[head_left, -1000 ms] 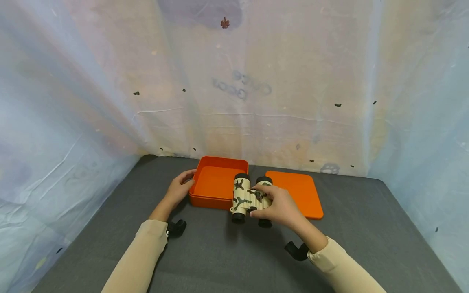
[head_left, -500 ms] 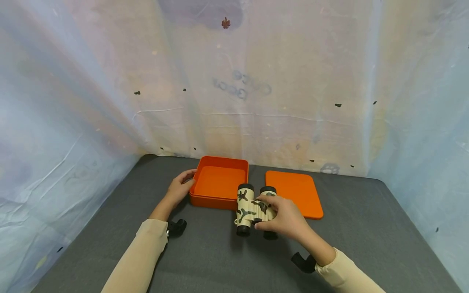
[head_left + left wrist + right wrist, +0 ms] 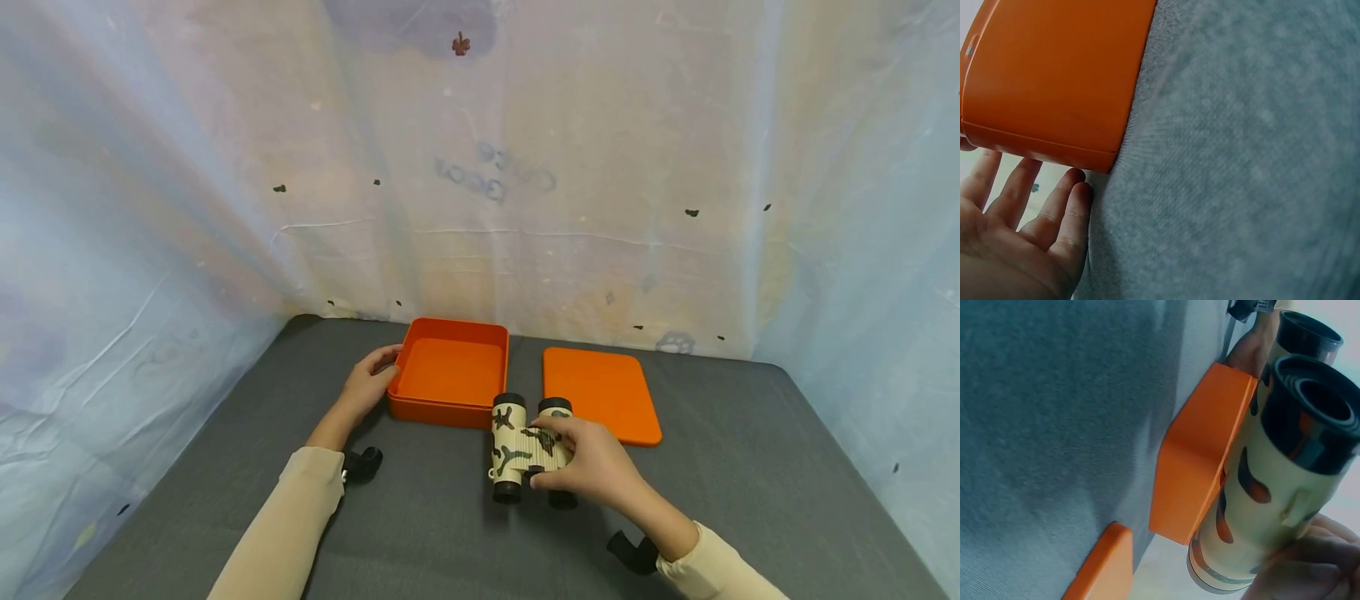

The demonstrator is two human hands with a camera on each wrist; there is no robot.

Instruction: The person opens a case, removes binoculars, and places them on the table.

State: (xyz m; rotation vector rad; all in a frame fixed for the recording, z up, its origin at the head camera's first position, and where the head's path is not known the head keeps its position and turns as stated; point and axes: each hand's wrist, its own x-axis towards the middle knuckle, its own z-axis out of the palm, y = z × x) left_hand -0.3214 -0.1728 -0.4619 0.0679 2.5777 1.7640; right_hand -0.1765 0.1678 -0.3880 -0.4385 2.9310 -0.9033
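Binoculars (image 3: pixel 508 437) in cream with a camouflage pattern and black ends are gripped by my right hand (image 3: pixel 600 467), thumb on the near side and fingers on the far side of the ribbed middle. They hang over the table just in front of the box's right corner. In the right wrist view one barrel (image 3: pixel 1291 487) fills the right side, fingertips (image 3: pixel 1310 569) on it. An orange box (image 3: pixel 442 414) stands with its top off and nothing inside. My left hand (image 3: pixel 363 387) rests against the box's left side, its fingers (image 3: pixel 1063 209) extended along the wall.
A flat orange lid (image 3: pixel 600 392) lies right of the box, behind the binoculars. Dark grey cloth (image 3: pixel 420 533) covers the table. A pale patterned curtain (image 3: pixel 600 167) hangs behind and at both sides. Black camera mounts (image 3: pixel 633 552) sit at the wrists.
My right hand has drawn the binoculars toward me and slightly right, from overlapping the box's right side to in front of its corner. The left hand, box and lid have stayed put.
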